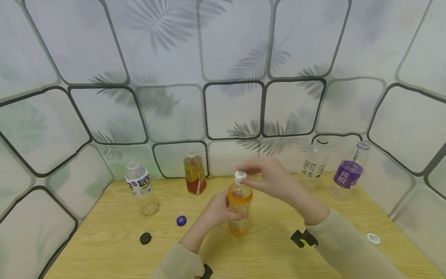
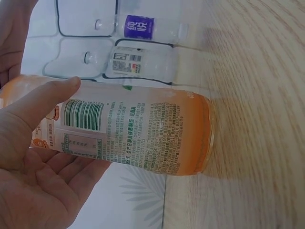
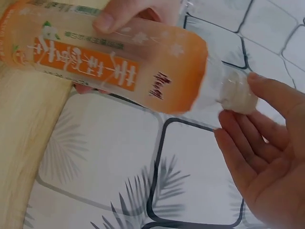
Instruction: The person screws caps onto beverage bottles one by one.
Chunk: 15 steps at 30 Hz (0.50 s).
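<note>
A clear plastic bottle with an orange and white label (image 1: 240,209) stands upright on the table in the middle of the head view. My left hand (image 1: 216,211) grips it around the body, thumb across the label, as the left wrist view shows with the barcode side (image 2: 83,115). At the neck sits a white cap (image 3: 238,93). My right hand (image 1: 270,178) pinches this cap between thumb and fingers. Whether the cap's thread is engaged cannot be seen.
Around stand a clear bottle with a white-blue label (image 1: 139,186), a yellow-red bottle (image 1: 195,174), a capless clear bottle (image 1: 315,161) and a purple-labelled bottle (image 1: 348,174). A black cap (image 1: 145,238), a blue cap (image 1: 181,221) and a white cap (image 1: 373,238) lie on the wooden table (image 1: 104,248).
</note>
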Available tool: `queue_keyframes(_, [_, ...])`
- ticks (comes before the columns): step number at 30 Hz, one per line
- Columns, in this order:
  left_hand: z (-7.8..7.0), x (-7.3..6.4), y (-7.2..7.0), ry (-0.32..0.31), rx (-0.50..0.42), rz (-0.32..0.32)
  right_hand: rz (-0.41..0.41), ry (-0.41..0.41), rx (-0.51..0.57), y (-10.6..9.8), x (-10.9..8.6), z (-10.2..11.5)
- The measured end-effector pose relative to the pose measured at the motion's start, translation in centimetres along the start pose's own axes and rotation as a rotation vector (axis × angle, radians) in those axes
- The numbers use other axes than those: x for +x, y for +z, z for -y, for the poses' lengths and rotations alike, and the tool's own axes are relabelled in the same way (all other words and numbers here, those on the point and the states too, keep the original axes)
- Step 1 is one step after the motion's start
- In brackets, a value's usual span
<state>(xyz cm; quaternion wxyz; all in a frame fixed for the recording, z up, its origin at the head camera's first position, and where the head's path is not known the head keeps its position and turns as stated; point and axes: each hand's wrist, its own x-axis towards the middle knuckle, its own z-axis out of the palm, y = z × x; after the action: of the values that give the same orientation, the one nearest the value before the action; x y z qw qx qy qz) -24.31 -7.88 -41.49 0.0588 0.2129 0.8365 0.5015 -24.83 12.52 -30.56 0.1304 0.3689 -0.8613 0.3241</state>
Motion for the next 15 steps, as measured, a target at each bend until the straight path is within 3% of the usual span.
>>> queue_keyframes(5, [-0.1, 0.0, 0.0, -0.006, 0.002, 0.001, -0.098, 0.132, -0.055, 0.8, 0.1, 0.6])
queue_keyframes(9, [-0.1, 0.0, 0.0, -0.016, -0.003, 0.003, -0.124, 0.192, -0.09, 1.3, 0.0, 0.8])
queue_keyframes(12, [-0.1, 0.0, -0.1, -0.019, -0.009, 0.007, -0.123, 0.2, -0.095, 1.4, -0.3, 0.7])
queue_keyframes(15, [-0.1, 0.0, -0.1, -0.012, -0.008, 0.008, -0.12, 0.139, -0.044, 1.2, -0.5, 0.3])
